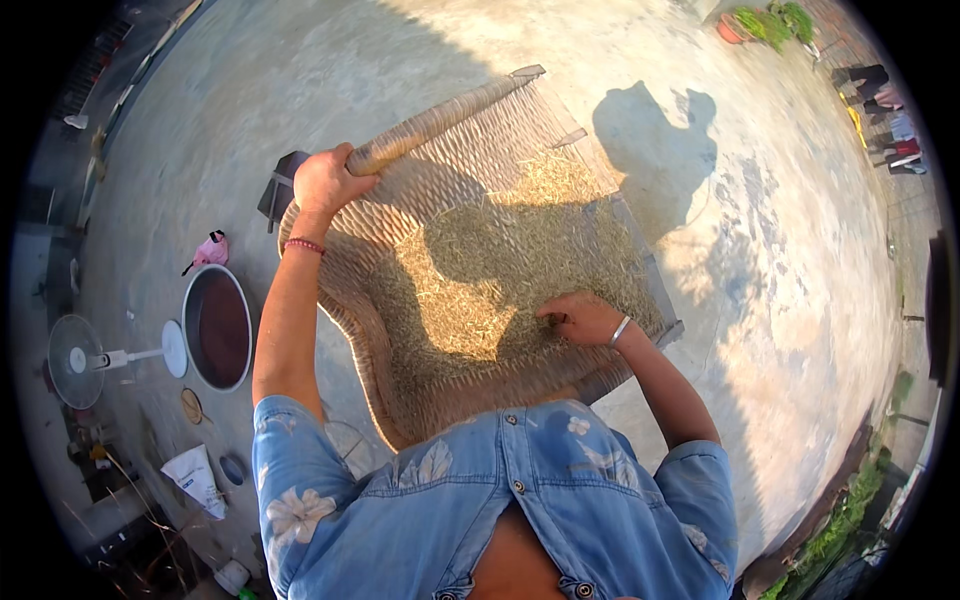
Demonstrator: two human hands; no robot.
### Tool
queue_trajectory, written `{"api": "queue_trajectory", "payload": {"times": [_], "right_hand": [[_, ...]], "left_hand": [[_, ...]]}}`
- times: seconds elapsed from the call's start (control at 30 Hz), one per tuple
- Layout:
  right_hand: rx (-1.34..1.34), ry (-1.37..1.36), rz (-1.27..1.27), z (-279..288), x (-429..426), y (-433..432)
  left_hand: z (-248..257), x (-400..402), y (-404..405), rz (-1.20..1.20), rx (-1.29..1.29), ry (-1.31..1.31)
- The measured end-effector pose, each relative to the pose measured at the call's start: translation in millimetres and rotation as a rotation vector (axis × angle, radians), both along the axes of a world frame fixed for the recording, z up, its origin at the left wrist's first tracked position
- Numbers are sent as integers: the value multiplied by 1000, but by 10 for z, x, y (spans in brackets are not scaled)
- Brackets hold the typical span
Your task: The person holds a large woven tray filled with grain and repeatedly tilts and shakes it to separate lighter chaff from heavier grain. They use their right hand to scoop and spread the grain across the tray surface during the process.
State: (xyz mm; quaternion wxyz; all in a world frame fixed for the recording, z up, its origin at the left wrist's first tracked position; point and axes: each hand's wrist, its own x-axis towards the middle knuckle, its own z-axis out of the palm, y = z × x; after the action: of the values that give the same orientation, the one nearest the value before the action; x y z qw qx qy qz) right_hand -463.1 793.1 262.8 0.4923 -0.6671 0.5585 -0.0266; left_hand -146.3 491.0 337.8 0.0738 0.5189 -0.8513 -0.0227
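A large woven winnowing basket (420, 214) is held tilted in front of my body, its near edge against my shirt. My left hand (328, 180) is closed around the thick rolled rim at the basket's far left side. Dry straw-like chaff (457, 311) is spread over the weave, part sunlit and part in shade. Over on the right, my right hand (586, 319) rests low over the chaff with its fingers bent. Whether any chaff is between those fingers is hidden.
On the concrete floor (780, 247) to the left stand a metal basin (249, 330) with dark reddish contents and a pedestal fan (76, 360). A pink bag (211, 249), a dark container (279, 191) and a white sack (195, 480) are nearby. A potted plant (731, 28) stands far right.
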Motion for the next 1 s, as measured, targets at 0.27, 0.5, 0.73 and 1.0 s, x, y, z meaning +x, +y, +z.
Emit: {"api": "queue_trajectory", "payload": {"times": [0.27, 0.5, 0.73, 1.0], "right_hand": [[-541, 147, 25, -88, 191, -433], [-308, -273, -380, -196, 64, -973], [-808, 134, -73, -97, 823, -944], [-1084, 359, -364, -495, 555, -1407]], "left_hand": [[4, 1, 12, -17, -31, 26], [-25, 24, -5, -37, -47, 40], [-38, 45, 6, 8, -18, -9], [-55, 32, -4, -11, -48, 13]]}}
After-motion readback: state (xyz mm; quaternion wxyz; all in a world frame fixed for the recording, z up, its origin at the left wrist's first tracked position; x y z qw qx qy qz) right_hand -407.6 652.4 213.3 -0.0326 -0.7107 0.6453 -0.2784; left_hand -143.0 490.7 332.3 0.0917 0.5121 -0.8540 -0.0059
